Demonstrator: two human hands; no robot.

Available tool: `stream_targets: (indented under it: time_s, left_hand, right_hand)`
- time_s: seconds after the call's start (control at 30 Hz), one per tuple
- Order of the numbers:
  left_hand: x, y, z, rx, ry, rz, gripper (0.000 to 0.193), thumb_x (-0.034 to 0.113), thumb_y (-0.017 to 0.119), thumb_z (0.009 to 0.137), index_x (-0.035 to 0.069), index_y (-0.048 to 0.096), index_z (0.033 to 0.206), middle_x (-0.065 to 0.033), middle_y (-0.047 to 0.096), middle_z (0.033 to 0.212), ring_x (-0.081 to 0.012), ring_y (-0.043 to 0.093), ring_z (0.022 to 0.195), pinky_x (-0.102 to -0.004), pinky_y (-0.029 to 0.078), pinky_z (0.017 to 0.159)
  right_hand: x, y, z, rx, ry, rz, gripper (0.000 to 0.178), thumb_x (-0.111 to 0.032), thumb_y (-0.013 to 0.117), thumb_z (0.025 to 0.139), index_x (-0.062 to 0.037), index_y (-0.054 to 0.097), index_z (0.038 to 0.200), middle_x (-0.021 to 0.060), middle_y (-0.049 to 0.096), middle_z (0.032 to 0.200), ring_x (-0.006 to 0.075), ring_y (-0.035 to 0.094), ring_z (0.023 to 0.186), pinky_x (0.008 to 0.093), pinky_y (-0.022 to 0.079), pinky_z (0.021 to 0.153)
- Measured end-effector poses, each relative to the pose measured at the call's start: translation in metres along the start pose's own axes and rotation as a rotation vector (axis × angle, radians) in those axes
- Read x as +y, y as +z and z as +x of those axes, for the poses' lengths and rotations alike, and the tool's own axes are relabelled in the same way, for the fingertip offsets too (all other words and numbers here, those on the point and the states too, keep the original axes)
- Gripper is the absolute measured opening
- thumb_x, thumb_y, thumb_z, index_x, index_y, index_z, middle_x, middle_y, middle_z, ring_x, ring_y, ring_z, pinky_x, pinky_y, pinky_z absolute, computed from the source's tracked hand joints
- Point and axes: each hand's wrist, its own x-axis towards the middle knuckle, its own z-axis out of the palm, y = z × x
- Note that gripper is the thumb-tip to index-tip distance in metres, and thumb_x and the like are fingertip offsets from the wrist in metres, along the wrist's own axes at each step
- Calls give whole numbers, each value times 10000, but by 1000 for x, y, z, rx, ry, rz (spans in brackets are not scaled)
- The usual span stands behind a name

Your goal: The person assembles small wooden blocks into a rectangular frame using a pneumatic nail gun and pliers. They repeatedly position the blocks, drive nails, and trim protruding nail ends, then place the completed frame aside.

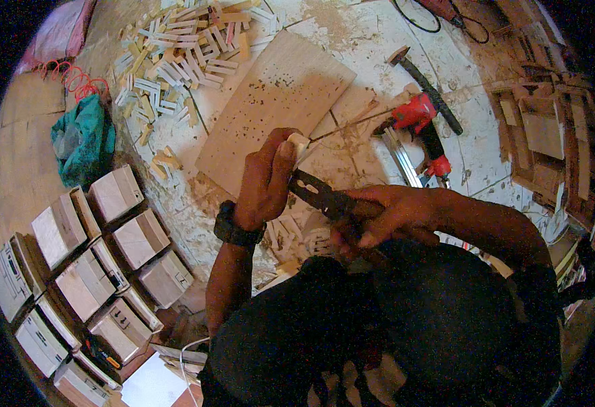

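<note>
Left grip (265, 173) clasping pale block (299, 142), right grip (389, 211) dark tool (315, 194) — teal bag (85, 139), contents unclear

Pale block (298, 142): partly covered by left hand (267, 173). Dark tool (312, 191): grip hidden by right hand (392, 214). Pink bundle (60, 28): cut off.

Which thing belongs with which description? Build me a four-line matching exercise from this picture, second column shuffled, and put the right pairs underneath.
Things:
1. Pliers-like tool
2. Hammer
3. Flat board
4. Crumpled bundle

Descriptions:
A. Teal, beside a red coiled hose
B. Tan and dark-speckled
C. Held in the right hand
D. Lying beside the red-and-black power tool

Pairs: 1-C, 2-D, 3-B, 4-A
</note>
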Motion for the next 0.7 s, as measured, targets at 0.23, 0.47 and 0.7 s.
stream_targets:
  time_s: [0.23,0.47,0.7]
  left_hand:
    - [-1,-9,-5,14,2,85,380,332,343,958,11,512,1071,-97,490,519,-210,495,454,-340,336,446]
    - [-2,-10,-7,32,-15,123,385,338,329,960,15,523,1039,-121,469,493,-264,498,440,-369,343,446]
    - [0,-13,-6,1,-77,126,401,356,333,960,9,526,1019,-138,485,492,-289,528,450,-387,364,443]
  right_hand:
    - [1,-5,14,74,100,-270,352,-184,698,731,-65,540,1022,36,606,890,157,575,828,318,469,754]
    - [-4,-2,11,89,64,-410,324,-181,679,711,-65,538,979,34,600,837,160,578,763,325,473,700]
    - [-12,4,12,114,30,-660,362,-176,629,736,-54,523,1060,68,607,846,192,585,787,350,474,725]
